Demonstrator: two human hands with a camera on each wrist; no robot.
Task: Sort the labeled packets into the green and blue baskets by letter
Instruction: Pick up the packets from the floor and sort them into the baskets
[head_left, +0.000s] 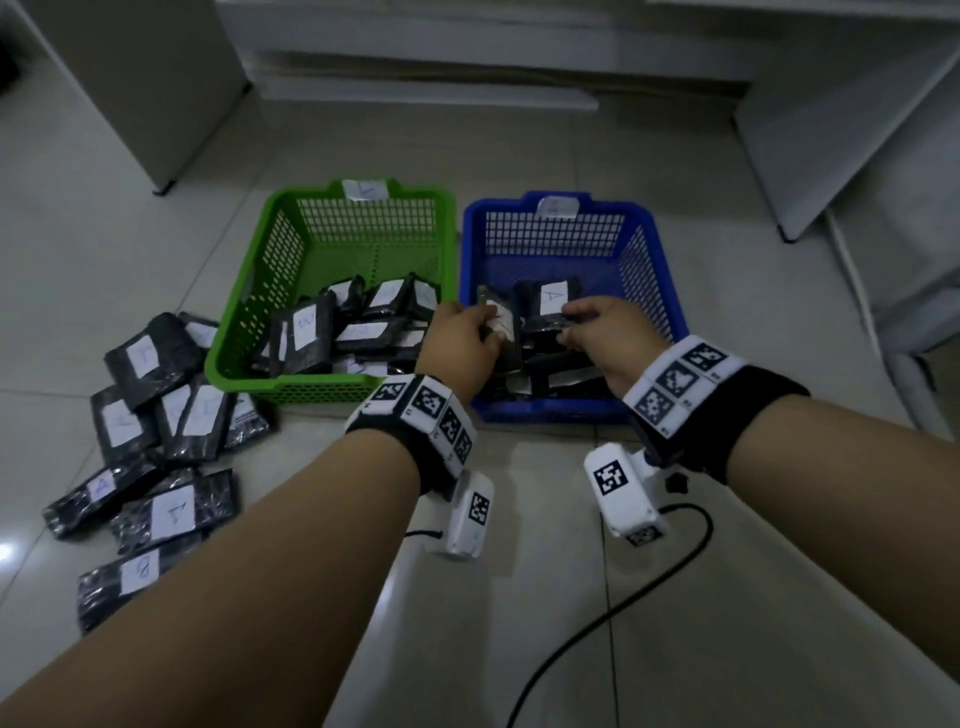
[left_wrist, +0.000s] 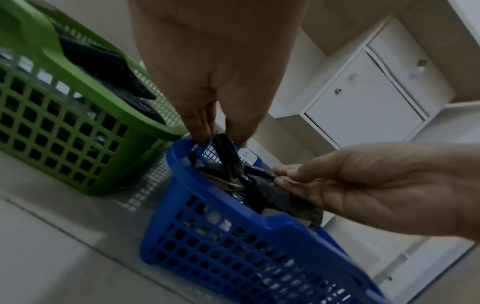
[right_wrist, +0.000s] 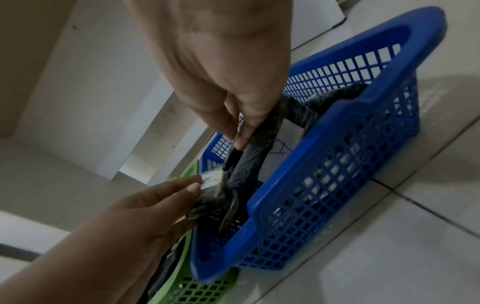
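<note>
Both hands are inside the blue basket (head_left: 662, 260), which stands right of the green basket (head_left: 244, 312). My left hand (head_left: 488, 325) pinches a black packet (head_left: 498, 304) by its white label, at the basket's left side. My right hand (head_left: 569, 319) pinches the edge of a black packet labelled A (head_left: 551, 299). The left wrist view shows my left hand (left_wrist: 221, 137) gripping its packet (left_wrist: 230, 158) above the blue basket (left_wrist: 233, 236). The right wrist view shows my right hand (right_wrist: 237, 142) pinching its packet (right_wrist: 249, 162). Several packets lie in each basket.
Several loose labelled packets (head_left: 156, 431) lie in a pile on the tiled floor left of the green basket. A black cable (head_left: 623, 623) runs across the floor near my right arm. White cabinets (head_left: 415, 52) stand behind the baskets and at both sides.
</note>
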